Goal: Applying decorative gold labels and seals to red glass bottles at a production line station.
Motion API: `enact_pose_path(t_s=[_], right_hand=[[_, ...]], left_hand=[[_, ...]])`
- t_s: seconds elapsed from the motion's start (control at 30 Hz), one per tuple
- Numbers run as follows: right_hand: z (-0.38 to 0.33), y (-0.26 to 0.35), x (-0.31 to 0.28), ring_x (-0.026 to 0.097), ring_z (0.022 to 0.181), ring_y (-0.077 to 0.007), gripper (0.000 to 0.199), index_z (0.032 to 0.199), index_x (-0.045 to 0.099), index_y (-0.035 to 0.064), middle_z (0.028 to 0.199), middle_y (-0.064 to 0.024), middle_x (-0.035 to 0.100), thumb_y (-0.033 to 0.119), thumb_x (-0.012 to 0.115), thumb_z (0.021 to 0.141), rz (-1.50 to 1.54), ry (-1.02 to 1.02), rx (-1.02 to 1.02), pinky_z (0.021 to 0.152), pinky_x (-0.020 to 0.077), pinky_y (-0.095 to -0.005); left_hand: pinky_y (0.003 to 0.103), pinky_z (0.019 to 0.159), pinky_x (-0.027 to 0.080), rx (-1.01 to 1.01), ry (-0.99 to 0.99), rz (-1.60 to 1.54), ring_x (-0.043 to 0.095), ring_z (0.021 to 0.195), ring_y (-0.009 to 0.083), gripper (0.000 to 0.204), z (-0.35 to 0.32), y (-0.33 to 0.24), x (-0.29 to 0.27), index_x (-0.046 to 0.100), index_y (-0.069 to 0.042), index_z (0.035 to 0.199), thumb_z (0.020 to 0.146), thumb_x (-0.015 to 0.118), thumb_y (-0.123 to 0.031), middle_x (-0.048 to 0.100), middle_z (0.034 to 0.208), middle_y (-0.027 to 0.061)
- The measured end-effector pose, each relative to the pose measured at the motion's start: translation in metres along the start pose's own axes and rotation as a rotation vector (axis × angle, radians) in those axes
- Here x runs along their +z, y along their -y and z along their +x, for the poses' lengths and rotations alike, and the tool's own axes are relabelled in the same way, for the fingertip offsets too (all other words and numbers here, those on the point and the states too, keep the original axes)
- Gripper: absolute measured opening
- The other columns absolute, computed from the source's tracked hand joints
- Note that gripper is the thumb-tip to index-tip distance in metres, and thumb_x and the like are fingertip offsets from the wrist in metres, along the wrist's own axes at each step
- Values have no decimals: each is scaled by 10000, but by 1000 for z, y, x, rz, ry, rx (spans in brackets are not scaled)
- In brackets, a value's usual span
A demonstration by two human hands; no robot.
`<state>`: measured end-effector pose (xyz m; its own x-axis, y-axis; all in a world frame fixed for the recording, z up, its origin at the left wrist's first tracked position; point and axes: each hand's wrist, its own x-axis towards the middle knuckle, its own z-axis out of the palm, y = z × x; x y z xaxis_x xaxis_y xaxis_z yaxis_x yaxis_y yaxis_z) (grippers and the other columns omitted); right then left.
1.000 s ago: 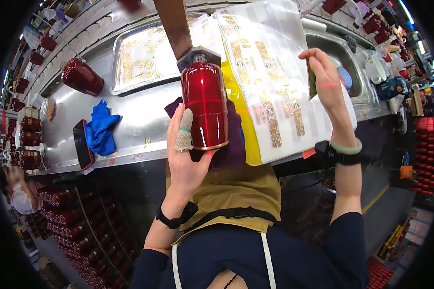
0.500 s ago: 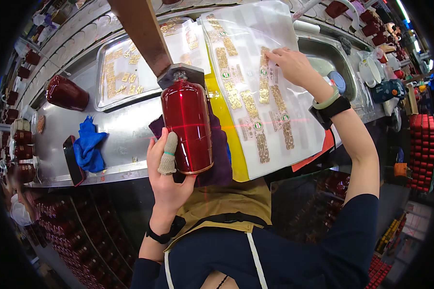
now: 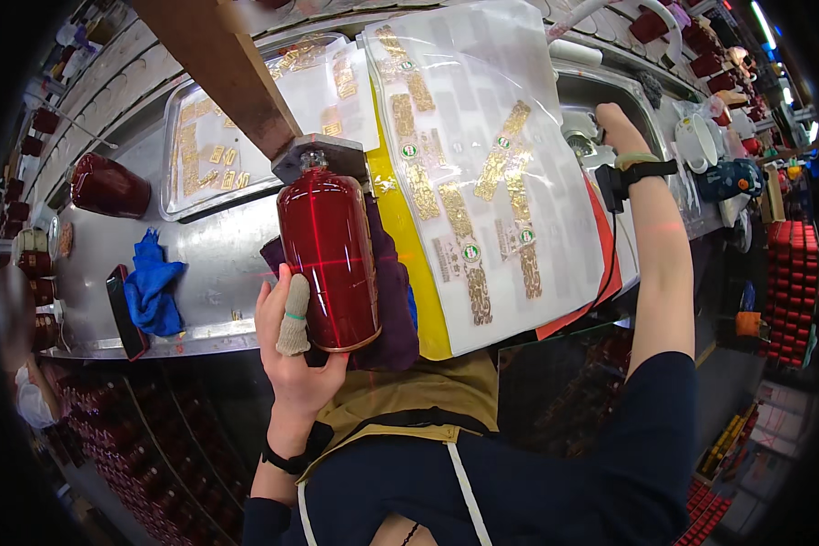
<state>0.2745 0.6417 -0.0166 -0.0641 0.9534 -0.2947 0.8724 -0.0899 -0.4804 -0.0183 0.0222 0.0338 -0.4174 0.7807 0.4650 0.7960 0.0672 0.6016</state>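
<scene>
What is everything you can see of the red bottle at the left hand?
The red bottle is dark, glossy, glass-looking and cylindrical, with rounded shoulders, a short clear neck and a coppery base rim. The neck, at the far end, meets a grey metal fitting; red light lines cross the body. The left hand cradles its lower left side, thumb near the base. Purple cloth shows beside it.

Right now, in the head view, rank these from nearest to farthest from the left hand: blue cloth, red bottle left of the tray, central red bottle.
1. Central red bottle: touching the left hand.
2. Blue cloth: left of the hand.
3. Red bottle left of the tray: beyond the cloth.
</scene>
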Motion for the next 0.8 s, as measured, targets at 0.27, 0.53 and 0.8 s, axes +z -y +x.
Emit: enact_pose_path(t_s=[0.27,0.53,0.8], right_hand=[[-137,84,38,705,912,-228,184,1101,735,16,1016,-67,752,63,638,952,-59,155,-745,838,567,-360],[-189,98,67,665,1179,-322,285,1234,726,81,1323,-92,702,202,674,982,-389,-30,-1272,954,549,-445],[-175,93,42,688,1087,-338,521,1081,748,36,1102,-141,740,526,729,905,-501,-229,-700,895,551,-447]], left_hand=[[599,1172,377,-49,1,48,533,1381,421,861,-10,-5,-5,532,66,1446,630,795,-20,506,1534,263],[587,1173,382,-13,20,57,525,1388,427,856,2,-7,-4,535,72,1441,625,786,-1,503,1536,265],[570,1186,375,-30,14,70,519,1391,442,854,-2,-10,-10,533,80,1442,636,803,-9,504,1531,275]])
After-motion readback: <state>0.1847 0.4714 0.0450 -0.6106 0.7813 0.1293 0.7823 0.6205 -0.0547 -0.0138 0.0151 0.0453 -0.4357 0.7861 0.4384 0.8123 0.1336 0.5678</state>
